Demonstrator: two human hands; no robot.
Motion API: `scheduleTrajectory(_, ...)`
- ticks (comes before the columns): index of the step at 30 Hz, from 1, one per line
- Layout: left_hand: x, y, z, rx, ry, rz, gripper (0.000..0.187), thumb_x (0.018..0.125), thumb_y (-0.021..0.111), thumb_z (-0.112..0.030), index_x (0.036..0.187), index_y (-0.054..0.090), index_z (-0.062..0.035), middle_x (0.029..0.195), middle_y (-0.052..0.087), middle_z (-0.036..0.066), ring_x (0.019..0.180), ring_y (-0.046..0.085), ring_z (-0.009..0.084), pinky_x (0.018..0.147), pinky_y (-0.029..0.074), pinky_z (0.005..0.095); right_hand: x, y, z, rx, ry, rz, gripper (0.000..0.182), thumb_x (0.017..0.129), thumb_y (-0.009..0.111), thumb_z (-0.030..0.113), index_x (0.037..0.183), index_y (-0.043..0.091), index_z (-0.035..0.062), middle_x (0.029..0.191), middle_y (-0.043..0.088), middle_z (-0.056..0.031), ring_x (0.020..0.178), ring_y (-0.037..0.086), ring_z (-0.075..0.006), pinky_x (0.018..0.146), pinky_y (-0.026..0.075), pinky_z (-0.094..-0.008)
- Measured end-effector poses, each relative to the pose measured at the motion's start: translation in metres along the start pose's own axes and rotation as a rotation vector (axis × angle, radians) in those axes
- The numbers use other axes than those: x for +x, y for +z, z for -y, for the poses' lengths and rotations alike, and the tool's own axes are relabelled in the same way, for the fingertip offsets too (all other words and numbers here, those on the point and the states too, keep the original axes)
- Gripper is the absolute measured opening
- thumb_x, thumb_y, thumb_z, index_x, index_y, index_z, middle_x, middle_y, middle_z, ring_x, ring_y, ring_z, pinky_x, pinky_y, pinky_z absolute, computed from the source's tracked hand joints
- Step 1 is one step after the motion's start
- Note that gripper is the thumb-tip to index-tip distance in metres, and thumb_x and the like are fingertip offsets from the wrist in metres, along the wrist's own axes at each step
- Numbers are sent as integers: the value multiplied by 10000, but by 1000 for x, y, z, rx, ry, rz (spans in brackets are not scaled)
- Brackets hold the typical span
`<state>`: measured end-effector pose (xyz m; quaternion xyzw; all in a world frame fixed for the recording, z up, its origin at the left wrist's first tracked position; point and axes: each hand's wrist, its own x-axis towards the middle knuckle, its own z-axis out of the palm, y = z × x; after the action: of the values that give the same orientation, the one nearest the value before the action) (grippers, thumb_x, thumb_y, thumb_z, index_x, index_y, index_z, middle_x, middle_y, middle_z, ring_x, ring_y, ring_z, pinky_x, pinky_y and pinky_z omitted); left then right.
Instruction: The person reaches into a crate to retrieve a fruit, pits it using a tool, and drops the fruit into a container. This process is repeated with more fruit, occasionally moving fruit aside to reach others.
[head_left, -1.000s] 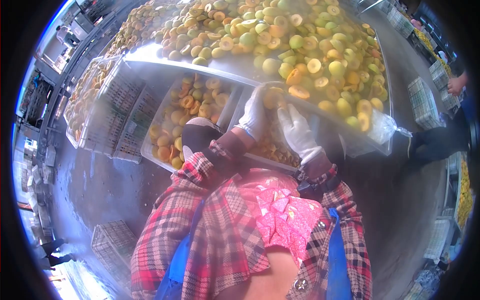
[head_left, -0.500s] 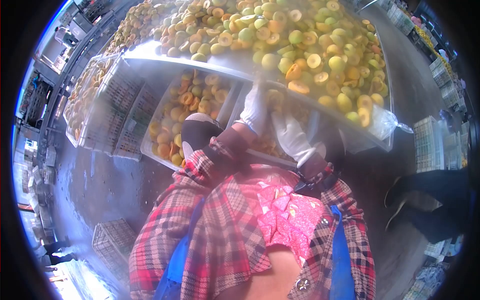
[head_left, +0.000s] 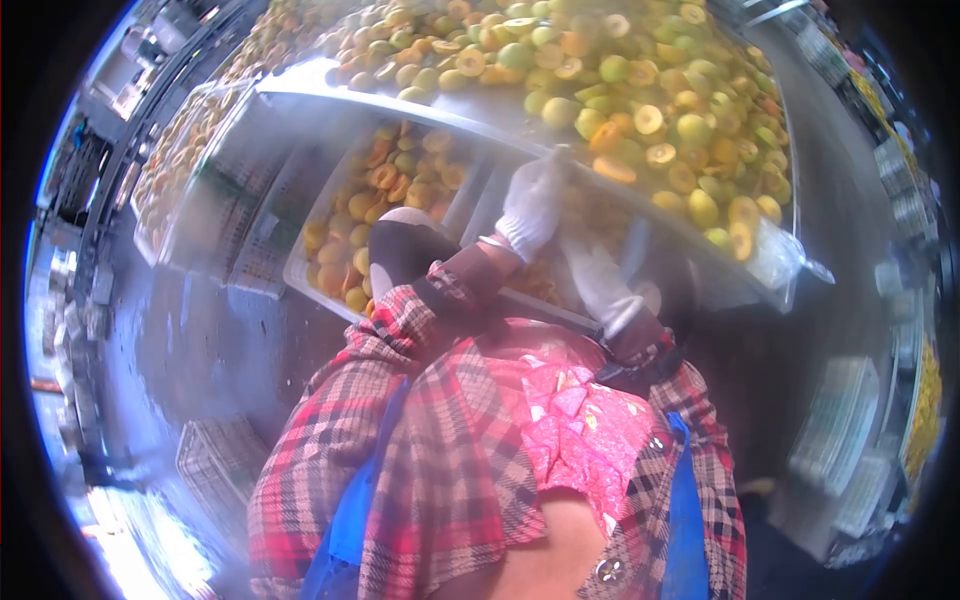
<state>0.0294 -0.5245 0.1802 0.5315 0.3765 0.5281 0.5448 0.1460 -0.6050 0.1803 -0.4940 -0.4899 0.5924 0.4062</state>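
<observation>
My left hand (head_left: 530, 212), in a white glove, is at the near edge of the fruit-covered table (head_left: 440, 110). Its fingers look curled together, and haze hides what they hold, if anything. Lower and to the right, my right hand (head_left: 597, 280), also gloved in white, points inward over a crate of cut fruit pieces (head_left: 540, 280) between my knees; its fingertips are blurred. Halved yellow-green and orange fruit (head_left: 650, 120), some with a round hollow, lies heaped on the table beyond both hands. A second crate of orange fruit halves (head_left: 345, 235) stands by my left knee.
Stacked crates (head_left: 215, 190) piled with fruit stand at left. A clear plastic bag (head_left: 785, 250) hangs at the table's right corner. One crate (head_left: 215, 460) sits on the wet floor behind left; more pale crates (head_left: 835, 425) stand at right.
My view has shifted slightly. My left hand has turned and its fingers now bend rightward along the table edge. The dark-clothed legs at right have mostly left the view, revealing pale crates.
</observation>
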Motion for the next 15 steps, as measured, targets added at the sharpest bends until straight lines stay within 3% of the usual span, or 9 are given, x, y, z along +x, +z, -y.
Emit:
scheduleTrajectory(3, 1, -8, -16, -77, -166, 223, 533, 1017, 424, -445, 882, 680, 2, 787, 703, 65, 650, 636, 145, 602, 491, 253, -7, -6, -7, 276, 224, 108, 385, 962, 503, 557, 871, 524, 184, 539, 324, 96, 366, 247, -48, 343, 173, -248)
scheduleTrajectory(5, -4, -10, -29, 16, -50, 326, 452, 997, 488, -410, 904, 696, -19, 789, 708, 66, 693, 639, 143, 626, 507, 290, -13, -5, 15, 365, 474, 159, 380, 962, 495, 559, 897, 513, 185, 527, 277, 100, 352, 204, -46, 335, 157, -245)
scheduleTrajectory(6, 7, -7, -12, 213, 248, 422, 400, 976, 542, -364, 860, 711, -21, 776, 710, 56, 711, 637, 140, 647, 511, 311, -10, -14, 13, 400, 528, 193, 400, 970, 471, 573, 905, 509, 179, 532, 270, 94, 345, 203, -49, 332, 160, -241)
scheduleTrajectory(8, 1, -11, -34, 337, 176, 496, 391, 957, 581, -348, 775, 720, -31, 718, 694, 34, 709, 628, 120, 660, 504, 296, -13, -16, 11, 461, 525, 271, 413, 989, 426, 576, 938, 494, 172, 536, 268, 90, 338, 203, -47, 319, 175, -238)
scheduleTrajectory(10, -4, -10, -31, 226, 69, 410, 411, 954, 583, -357, 755, 712, -22, 682, 680, 31, 686, 624, 133, 642, 501, 295, -12, -21, 5, 535, 526, 350, 418, 993, 403, 579, 958, 484, 170, 534, 273, 89, 334, 209, -44, 313, 187, -233)
scheduleTrajectory(11, -4, -14, -35, 182, -161, 443, 399, 959, 575, -374, 850, 715, -17, 787, 696, 59, 754, 619, 131, 698, 496, 291, -11, -20, 3, 621, 516, 401, 424, 997, 380, 581, 977, 474, 169, 533, 278, 88, 330, 214, -41, 307, 199, -229)
scheduleTrajectory(12, -7, -17, -36, 184, -160, 426, 399, 959, 575, -374, 850, 715, -17, 787, 696, 59, 754, 619, 131, 698, 496, 291, -10, -19, 1, 615, 522, 415, 424, 997, 380, 581, 977, 474, 169, 533, 278, 88, 330, 214, -41, 307, 199, -229)
scheduleTrajectory(14, -15, -25, -33, 68, 111, 287, 381, 967, 568, -374, 973, 702, -17, 937, 692, 87, 858, 607, 123, 777, 482, 284, -10, -8, 3, 813, 427, 627, 427, 1003, 352, 576, 992, 461, 164, 531, 282, 90, 326, 229, -31, 300, 217, -224)
scheduleTrajectory(15, -15, -19, -31, -399, -158, 214, 364, 975, 560, -345, 1097, 672, -21, 1046, 667, 100, 955, 582, 107, 844, 457, 276, -9, -6, 4, 926, 454, 706, 429, 1004, 346, 575, 1008, 468, 163, 536, 294, 90, 332, 248, -26, 307, 225, -219)
